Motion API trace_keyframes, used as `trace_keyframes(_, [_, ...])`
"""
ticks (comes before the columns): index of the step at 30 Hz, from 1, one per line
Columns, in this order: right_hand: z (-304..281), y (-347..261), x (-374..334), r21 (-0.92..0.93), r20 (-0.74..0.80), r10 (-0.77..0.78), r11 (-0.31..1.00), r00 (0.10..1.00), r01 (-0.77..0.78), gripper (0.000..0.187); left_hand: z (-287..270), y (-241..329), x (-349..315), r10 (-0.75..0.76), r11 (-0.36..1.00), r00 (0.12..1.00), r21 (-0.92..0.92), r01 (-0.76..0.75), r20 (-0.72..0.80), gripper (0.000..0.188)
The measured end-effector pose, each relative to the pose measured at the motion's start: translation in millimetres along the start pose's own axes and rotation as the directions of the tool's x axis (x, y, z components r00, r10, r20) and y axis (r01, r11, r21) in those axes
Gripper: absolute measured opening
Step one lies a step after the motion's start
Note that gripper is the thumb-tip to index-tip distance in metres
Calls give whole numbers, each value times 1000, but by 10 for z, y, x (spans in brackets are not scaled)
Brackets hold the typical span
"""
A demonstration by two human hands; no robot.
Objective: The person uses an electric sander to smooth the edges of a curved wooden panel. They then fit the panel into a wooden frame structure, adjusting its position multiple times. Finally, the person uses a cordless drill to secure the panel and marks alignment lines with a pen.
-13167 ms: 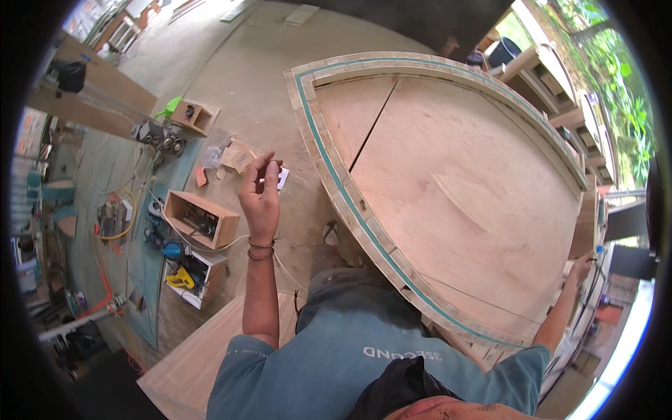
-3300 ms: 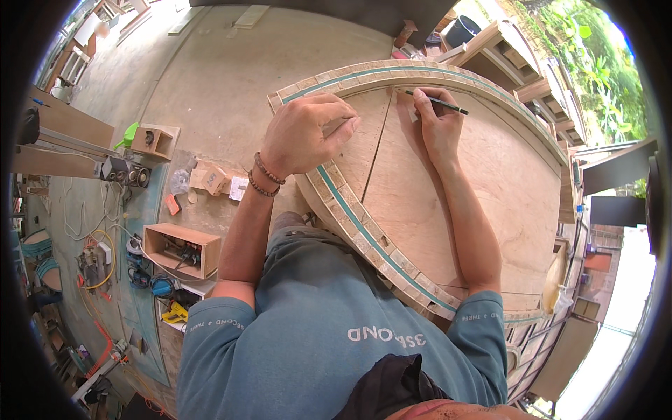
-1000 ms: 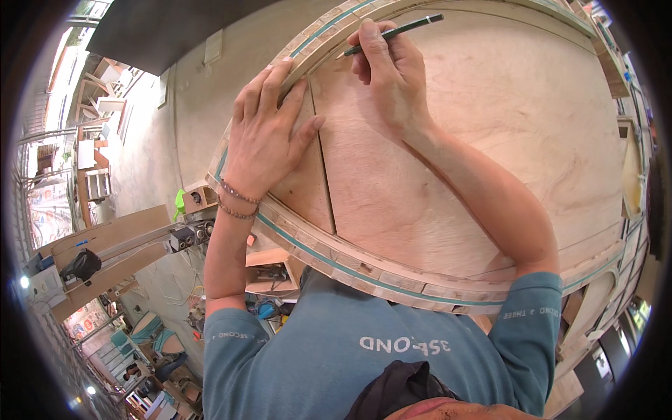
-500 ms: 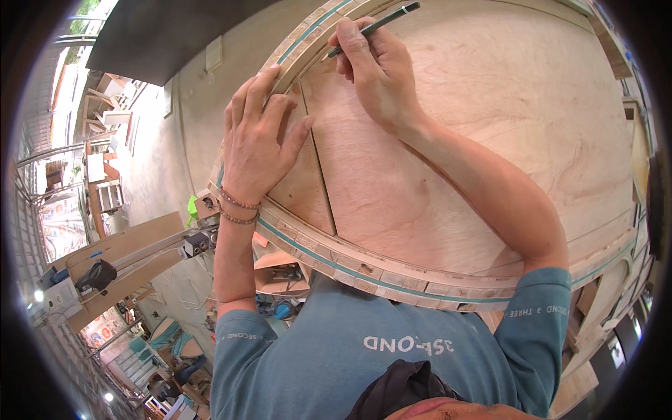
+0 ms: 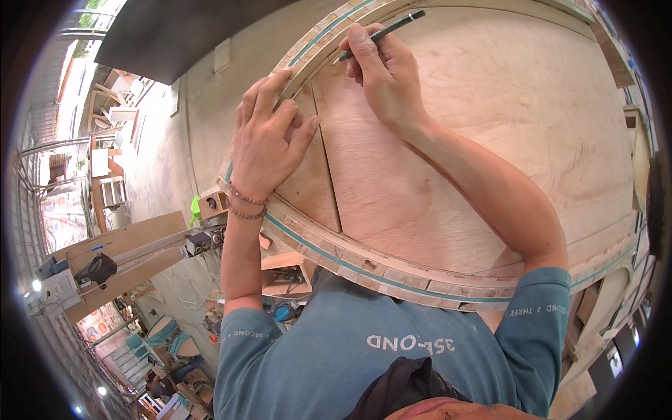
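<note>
A dark green pencil [image 5: 402,22] is pinched in my right hand [image 5: 381,73]. Its sharpened tip points left and down, close to the inner edge of a curved wooden rim [image 5: 392,278]. The rim is built of short pale blocks with a teal stripe running along it. Inside it lies a large plywood panel [image 5: 483,119]. My left hand [image 5: 266,143] rests over the rim at the left, fingers reaching onto the edge and thumb held apart, gripping nothing. A narrow dark seam [image 5: 326,161] between panel pieces runs beside the left thumb.
A black panel [image 5: 168,35] stands at the upper left. Below left, a long board [image 5: 133,269] carries a black bag [image 5: 98,269]. An open wooden box [image 5: 285,274] with tools sits under the rim, near my left elbow. Scrap wood lies farther left.
The view has shifted slightly, moving the left side of the scene a little to the right. Both hands keep nearly the same places against the rim, and the pencil is still held.
</note>
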State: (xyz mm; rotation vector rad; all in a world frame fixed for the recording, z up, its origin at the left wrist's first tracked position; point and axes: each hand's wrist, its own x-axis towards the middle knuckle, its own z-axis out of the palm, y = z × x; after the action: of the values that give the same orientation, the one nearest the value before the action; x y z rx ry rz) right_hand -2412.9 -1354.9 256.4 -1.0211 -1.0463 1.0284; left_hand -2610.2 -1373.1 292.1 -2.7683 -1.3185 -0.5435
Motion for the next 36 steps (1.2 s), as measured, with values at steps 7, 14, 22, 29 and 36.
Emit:
trace_keyframes(7, [19, 89, 57, 9, -26, -18, 1000, 1000, 18, 36, -100, 118, -22, 209, 963, 978, -168, -209, -16, 14])
trace_keyframes(14, [56, 123, 1, -177, 40, -28, 984, 999, 34, 27, -256, 978, -194, 739, 584, 670, -564, -583, 73, 30])
trace_keyframes(22, [139, 56, -37, -226, 190, -58, 969, 980, 101, 19, 237, 1283, -434, 883, 304, 465, -669, -678, -70, 76])
trace_keyframes(29, [188, -17, -77, -238, 161, 78, 970, 984, -38, 17, 292, 1316, -690, 838, 349, 526, -601, -719, -143, 54])
trace_keyframes(36, [144, 97, -60, -209, 173, 97, 976, 980, -60, 13, 254, 1299, -753, 771, 427, 625, -630, -649, -121, 44])
